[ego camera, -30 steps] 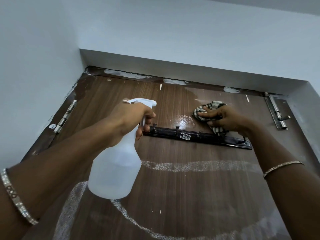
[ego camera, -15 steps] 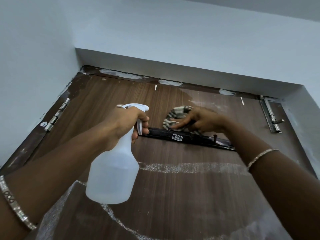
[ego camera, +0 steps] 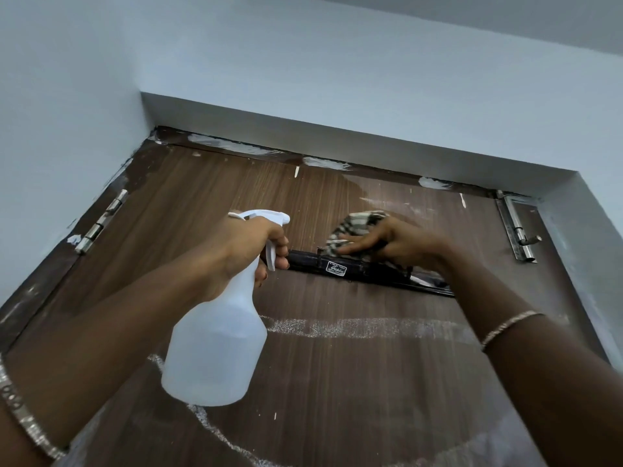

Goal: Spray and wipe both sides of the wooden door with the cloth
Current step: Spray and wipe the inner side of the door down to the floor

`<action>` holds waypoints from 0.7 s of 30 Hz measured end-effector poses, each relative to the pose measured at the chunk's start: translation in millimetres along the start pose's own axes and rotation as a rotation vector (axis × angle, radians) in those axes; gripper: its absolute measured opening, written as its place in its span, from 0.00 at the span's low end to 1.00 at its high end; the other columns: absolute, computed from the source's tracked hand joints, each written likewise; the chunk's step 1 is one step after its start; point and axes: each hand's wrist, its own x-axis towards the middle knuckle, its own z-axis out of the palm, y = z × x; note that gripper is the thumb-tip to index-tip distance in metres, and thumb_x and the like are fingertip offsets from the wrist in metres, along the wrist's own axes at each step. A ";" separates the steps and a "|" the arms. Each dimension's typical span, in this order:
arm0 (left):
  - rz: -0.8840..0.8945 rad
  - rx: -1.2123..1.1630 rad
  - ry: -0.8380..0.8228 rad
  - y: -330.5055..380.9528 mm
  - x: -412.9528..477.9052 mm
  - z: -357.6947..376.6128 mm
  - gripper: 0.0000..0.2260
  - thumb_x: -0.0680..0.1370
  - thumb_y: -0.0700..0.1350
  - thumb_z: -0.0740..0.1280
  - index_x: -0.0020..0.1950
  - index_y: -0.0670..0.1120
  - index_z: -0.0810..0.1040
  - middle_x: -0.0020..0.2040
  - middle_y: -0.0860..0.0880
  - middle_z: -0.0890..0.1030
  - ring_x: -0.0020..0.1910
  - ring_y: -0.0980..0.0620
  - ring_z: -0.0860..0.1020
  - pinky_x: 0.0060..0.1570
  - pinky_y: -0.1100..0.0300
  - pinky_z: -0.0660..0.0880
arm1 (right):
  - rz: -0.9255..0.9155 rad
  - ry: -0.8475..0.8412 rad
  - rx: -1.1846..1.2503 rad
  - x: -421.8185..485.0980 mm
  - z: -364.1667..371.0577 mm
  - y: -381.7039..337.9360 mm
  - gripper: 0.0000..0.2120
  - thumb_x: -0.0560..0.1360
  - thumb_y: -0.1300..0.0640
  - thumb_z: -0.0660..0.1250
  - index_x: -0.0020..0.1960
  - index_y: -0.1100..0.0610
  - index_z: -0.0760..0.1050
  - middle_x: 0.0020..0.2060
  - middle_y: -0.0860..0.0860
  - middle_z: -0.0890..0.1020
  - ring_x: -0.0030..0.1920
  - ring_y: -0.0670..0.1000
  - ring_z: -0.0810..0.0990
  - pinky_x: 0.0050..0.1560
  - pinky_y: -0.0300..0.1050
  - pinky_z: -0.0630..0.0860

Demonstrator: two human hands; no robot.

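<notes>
Pale blue walls [ego camera: 303,79] frame the top of a brown wooden door [ego camera: 354,382], seen from below. Your left hand [ego camera: 242,251] grips the neck of a translucent white spray bottle [ego camera: 215,348], with fingers curled round the trigger. The bottle hangs in front of the door's left half. Your right hand [ego camera: 394,244] lies flat with fingers stretched out, pressing a striped cloth [ego camera: 354,227] against the door just above a black hook rail [ego camera: 337,268]. White streaks [ego camera: 354,326] arc across the wood below the rail. A metal hinge [ego camera: 101,227] sits on the left edge and a sliding bolt [ego camera: 515,230] at the upper right. A thin bracelet [ego camera: 505,326] circles your right wrist.
</notes>
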 end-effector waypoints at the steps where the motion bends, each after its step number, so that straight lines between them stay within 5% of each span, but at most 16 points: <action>1: 0.003 -0.010 0.001 -0.8 -0.2 2.3 0.09 0.77 0.39 0.64 0.49 0.36 0.81 0.41 0.38 0.83 0.20 0.54 0.72 0.25 0.62 0.68 | -0.013 -0.015 0.000 11.6 6.6 -9.7 0.18 0.77 0.73 0.67 0.61 0.57 0.84 0.55 0.44 0.83 0.49 0.38 0.81 0.47 0.34 0.78; 5: 0.027 -0.052 0.031 -1.3 4.7 9.4 0.12 0.77 0.38 0.64 0.58 0.36 0.81 0.39 0.39 0.82 0.21 0.54 0.74 0.23 0.62 0.67 | -0.061 -0.033 -0.032 38.3 13.4 -23.4 0.22 0.75 0.74 0.68 0.64 0.55 0.82 0.66 0.45 0.81 0.67 0.40 0.76 0.67 0.36 0.73; 9: 0.032 -0.056 0.016 1.2 10.2 14.1 0.14 0.76 0.39 0.65 0.60 0.37 0.80 0.37 0.40 0.83 0.27 0.49 0.72 0.27 0.61 0.66 | -0.097 0.084 -0.112 36.4 9.2 -19.4 0.23 0.79 0.67 0.68 0.72 0.53 0.75 0.70 0.43 0.73 0.60 0.29 0.72 0.61 0.24 0.66; 14: 0.048 -0.044 -0.021 3.5 12.4 12.0 0.10 0.77 0.39 0.64 0.54 0.36 0.82 0.39 0.39 0.82 0.20 0.55 0.71 0.25 0.62 0.67 | 0.086 0.456 -0.269 71.1 -15.8 4.2 0.24 0.84 0.47 0.63 0.79 0.44 0.65 0.78 0.52 0.67 0.75 0.58 0.68 0.77 0.56 0.61; 17: 0.040 -0.013 -0.032 2.8 15.8 1.3 0.07 0.77 0.40 0.64 0.45 0.38 0.80 0.40 0.39 0.82 0.19 0.55 0.71 0.22 0.64 0.67 | 0.263 0.493 -0.370 101.9 -17.7 5.7 0.26 0.85 0.39 0.55 0.82 0.38 0.55 0.83 0.50 0.50 0.82 0.63 0.51 0.79 0.69 0.44; 21: 0.074 0.015 -0.015 0.3 24.8 -9.6 0.08 0.76 0.41 0.65 0.45 0.38 0.81 0.39 0.40 0.83 0.27 0.51 0.76 0.25 0.62 0.69 | 0.340 0.512 -0.417 130.6 -2.6 -17.5 0.28 0.84 0.37 0.51 0.82 0.36 0.49 0.83 0.49 0.45 0.81 0.67 0.45 0.75 0.75 0.36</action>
